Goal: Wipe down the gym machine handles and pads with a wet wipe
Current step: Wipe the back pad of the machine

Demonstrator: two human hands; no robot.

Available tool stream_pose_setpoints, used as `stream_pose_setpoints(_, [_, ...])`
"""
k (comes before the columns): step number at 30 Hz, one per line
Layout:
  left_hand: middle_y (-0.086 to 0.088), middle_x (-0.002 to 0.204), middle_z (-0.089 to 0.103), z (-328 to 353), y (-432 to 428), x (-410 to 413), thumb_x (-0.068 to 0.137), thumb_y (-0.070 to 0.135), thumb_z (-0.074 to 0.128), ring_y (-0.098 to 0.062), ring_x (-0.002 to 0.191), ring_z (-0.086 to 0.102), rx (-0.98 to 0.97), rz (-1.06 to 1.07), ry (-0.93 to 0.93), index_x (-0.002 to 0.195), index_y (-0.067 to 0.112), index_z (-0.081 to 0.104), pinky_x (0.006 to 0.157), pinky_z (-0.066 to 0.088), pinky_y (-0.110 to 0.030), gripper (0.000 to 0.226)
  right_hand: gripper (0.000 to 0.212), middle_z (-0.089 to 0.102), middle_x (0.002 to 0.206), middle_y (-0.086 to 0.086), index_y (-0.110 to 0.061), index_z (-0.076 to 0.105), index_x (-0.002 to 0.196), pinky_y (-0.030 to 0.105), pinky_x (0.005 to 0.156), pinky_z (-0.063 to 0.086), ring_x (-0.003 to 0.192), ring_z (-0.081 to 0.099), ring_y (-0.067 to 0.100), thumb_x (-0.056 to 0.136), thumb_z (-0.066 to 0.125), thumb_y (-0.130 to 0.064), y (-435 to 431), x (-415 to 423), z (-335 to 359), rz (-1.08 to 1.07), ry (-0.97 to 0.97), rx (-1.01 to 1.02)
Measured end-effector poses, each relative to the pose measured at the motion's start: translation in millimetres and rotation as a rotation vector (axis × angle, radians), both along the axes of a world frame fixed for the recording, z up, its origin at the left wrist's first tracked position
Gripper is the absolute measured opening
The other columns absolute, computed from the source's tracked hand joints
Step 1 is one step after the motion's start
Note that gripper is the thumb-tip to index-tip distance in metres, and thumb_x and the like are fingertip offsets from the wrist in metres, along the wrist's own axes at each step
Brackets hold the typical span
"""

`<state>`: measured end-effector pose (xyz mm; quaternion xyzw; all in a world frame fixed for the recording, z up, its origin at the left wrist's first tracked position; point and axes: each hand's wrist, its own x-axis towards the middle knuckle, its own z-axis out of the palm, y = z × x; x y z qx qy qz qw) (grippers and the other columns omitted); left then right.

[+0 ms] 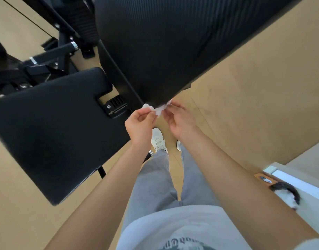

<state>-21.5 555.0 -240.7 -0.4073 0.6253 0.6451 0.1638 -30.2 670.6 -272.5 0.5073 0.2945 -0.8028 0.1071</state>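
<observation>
Head camera is looking down past a person's two bare forearms at a black gym machine standing on a tan floor. Both hands are meeting at the lowest corner of a large ribbed black pad, where a crumpled white wet wipe is resting against the pad's edge. The left hand is pinching the wipe's left end between thumb and curled fingers. The right hand is pinching the wipe's right end with its fingertips. A smooth flat black pad is lying just left of the hands, its near edge beside the left wrist. Black handle bars with chrome rings are sitting beyond it, toward the upper left. White shoes and grey trousers are showing below the hands.
</observation>
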Motion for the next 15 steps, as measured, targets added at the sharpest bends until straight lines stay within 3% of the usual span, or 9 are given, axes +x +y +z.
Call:
stream_pose_setpoints(3, [-0.005, 0.093, 0.079, 16.2, 3.5, -1.4, 0.088, -0.001, 0.075, -0.017, 0.091, 0.077, -0.002, -0.06, 0.052, 0.099, 0.009, 0.076, 0.089, 0.062, -0.033, 0.015, 0.022, 0.067, 0.11, 0.022, -0.004, 0.061, 0.111, 0.028, 0.069, 0.061, 0.082, 0.073, 0.024, 0.095, 0.06, 0.01, 5.8, 3.1, 26.5, -0.053, 0.006, 0.01])
stream_pose_setpoints(6, [-0.003, 0.095, 0.079, 33.8, 8.4, -6.4, 0.09, 0.005, 0.075, -0.018, 0.095, 0.076, 0.004, -0.154, 0.124, 0.103, 0.012, 0.076, 0.094, 0.06, -0.038, 0.015, 0.021, 0.069, 0.103, 0.018, -0.006, 0.062, 0.104, 0.03, 0.074, 0.061, 0.084, 0.073, 0.024, 0.094, 0.061, 0.012, 15.4, 1.9, 53.0, -0.068, 0.08, 0.062])
stream_pose_setpoints(10, [-0.001, 0.1, 0.078, 67.7, 17.7, -16.1, 0.091, 0.009, 0.076, -0.013, 0.095, 0.075, 0.002, -0.293, 0.281, 0.11, 0.014, 0.075, 0.087, 0.059, -0.026, 0.02, 0.022, 0.067, 0.09, 0.011, -0.008, 0.062, 0.097, 0.03, 0.078, 0.063, 0.085, 0.07, 0.024, 0.093, 0.059, 0.014, 30.1, -2.6, 88.7, -0.062, 0.194, 0.16])
stream_pose_setpoints(12, [0.0, 0.099, 0.077, 82.0, 22.1, -19.9, 0.087, 0.007, 0.08, -0.01, 0.094, 0.075, -0.008, -0.369, 0.34, 0.11, 0.02, 0.073, 0.084, 0.058, -0.021, 0.028, 0.023, 0.067, 0.086, 0.009, -0.005, 0.062, 0.102, 0.032, 0.082, 0.063, 0.084, 0.07, 0.021, 0.092, 0.06, 0.016, 36.2, -3.2, 104.7, -0.044, 0.239, 0.249])
stream_pose_setpoints(15, [0.001, 0.095, 0.076, 95.6, 29.5, -26.7, 0.082, 0.003, 0.082, -0.01, 0.091, 0.074, -0.071, -0.433, 0.404, 0.104, 0.026, 0.071, 0.084, 0.06, -0.024, 0.034, 0.032, 0.072, 0.1, 0.012, 0.002, 0.064, 0.116, 0.037, 0.087, 0.062, 0.09, 0.074, 0.023, 0.088, 0.065, 0.016, 43.4, -1.5, 123.1, 0.002, 0.271, 0.416])
